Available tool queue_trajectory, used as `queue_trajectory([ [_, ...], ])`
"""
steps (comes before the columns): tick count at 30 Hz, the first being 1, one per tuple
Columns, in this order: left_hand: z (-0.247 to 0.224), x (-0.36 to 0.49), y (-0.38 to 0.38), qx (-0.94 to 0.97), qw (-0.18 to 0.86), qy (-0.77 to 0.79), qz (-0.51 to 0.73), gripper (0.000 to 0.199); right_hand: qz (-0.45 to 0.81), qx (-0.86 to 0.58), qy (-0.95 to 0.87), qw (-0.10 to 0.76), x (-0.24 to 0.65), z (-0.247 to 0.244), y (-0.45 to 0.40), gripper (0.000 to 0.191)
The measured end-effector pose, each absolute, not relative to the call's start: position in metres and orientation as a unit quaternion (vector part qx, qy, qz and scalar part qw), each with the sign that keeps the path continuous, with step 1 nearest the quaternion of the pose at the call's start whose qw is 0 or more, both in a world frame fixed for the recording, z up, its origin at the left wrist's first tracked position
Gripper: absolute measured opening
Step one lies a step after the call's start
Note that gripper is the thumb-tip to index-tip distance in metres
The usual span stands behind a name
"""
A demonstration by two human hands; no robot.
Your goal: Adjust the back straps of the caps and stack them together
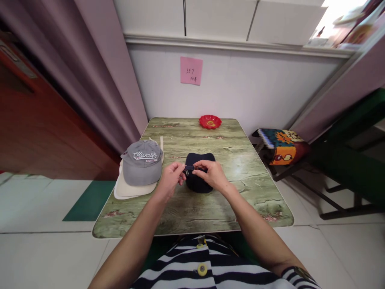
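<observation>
A dark navy cap (199,185) lies on the wooden-patterned table in front of me, brim toward the wall or body, I cannot tell which. Both hands hold its narrow dark strap, which has a small metal buckle. My left hand (172,176) pinches the strap's left end between thumb and fingers. My right hand (211,173) pinches the strap on the right, over the cap. To the left, a grey cap (142,170) with white lettering rests on top of a cream cap (132,190).
A red scalloped dish (210,122) stands at the back of the table (258,196). A pink note (191,71) is on the wall behind. At the right are a stool with a colourful cloth (282,146) and dark green furniture.
</observation>
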State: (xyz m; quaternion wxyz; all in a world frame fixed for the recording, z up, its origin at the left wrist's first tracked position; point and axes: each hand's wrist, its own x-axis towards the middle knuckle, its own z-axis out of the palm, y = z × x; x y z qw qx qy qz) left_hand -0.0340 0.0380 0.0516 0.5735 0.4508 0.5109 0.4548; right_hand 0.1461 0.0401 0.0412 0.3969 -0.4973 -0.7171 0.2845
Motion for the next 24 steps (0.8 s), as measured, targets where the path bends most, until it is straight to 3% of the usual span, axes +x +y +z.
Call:
queue_trajectory([
  [5, 0.061, -0.038, 0.039, 0.487, 0.545, 0.513, 0.450, 0.031, 0.294, -0.482, -0.731, 0.383, 0.146, 0.041, 0.044, 0.019],
  [10, 0.065, -0.039, 0.046, 0.556, 0.605, 0.470, 0.321, 0.032, 0.317, -0.449, -0.749, 0.371, 0.145, 0.045, 0.046, 0.019],
  [14, 0.057, -0.039, 0.054, 0.537, 0.625, 0.479, 0.302, 0.025, 0.406, -0.443, -0.713, 0.362, 0.158, 0.045, 0.045, 0.040],
  [20, 0.059, -0.048, 0.057, 0.524, 0.638, 0.481, 0.295, 0.024, 0.435, -0.446, -0.742, 0.250, 0.192, 0.041, 0.041, 0.035],
  [24, 0.059, -0.055, 0.058, 0.536, 0.658, 0.468, 0.247, 0.028, 0.506, -0.418, -0.681, 0.325, 0.198, 0.033, 0.046, 0.042],
])
